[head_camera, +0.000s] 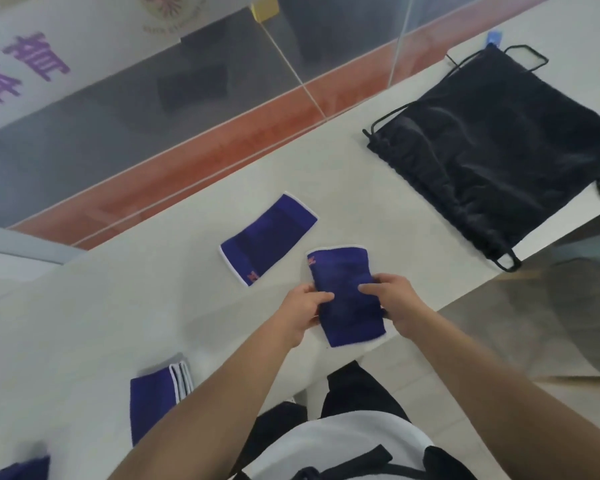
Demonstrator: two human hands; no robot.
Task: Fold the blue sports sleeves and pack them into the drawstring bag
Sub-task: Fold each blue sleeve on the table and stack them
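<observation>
Left hand (pixel 305 308), right hand (pixel 394 301) are pinching blue knitted sleeve (pixel 347 303) at white counter's (pixel 205 334) near edge; I'm fearing it dropping.

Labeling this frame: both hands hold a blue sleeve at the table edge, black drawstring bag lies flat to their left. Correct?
Bag side is wrong. In the head view the left hand and right hand hold the blue sleeve, but the black drawstring bag lies flat to their right.
</observation>
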